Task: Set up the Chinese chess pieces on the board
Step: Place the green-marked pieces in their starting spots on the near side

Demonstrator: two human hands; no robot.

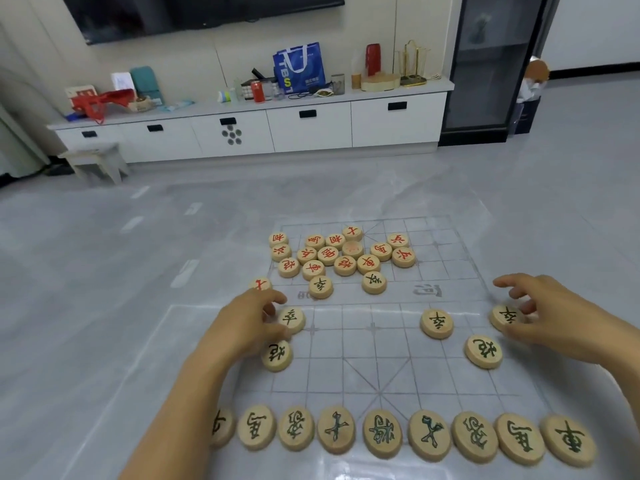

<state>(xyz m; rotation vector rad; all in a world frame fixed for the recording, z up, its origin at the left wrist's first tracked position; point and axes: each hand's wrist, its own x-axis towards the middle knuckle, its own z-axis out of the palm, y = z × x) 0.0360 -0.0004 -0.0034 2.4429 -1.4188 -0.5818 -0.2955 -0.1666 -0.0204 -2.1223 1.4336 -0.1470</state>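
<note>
Head view. Board [446, 237], a clear sheet on the floor [104, 306]: red pieces [344, 265] heaped far, green back row [382, 434] set near. These pieces are judged light, rigid, smooth, best pinched across the rim. The rightmost soldier [504, 317] is pinched by the right hand [561, 317]; the left hand [246, 323] is curled beside the leftmost soldier [292, 319], grip obscured by blur.

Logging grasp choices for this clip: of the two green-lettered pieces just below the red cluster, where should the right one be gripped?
Pinch the green-lettered piece by its rim from above, fingertips left and right. It lies flat, so only the rim offers a hold; a red piece crowds its far edge, while both sides look free.
</note>
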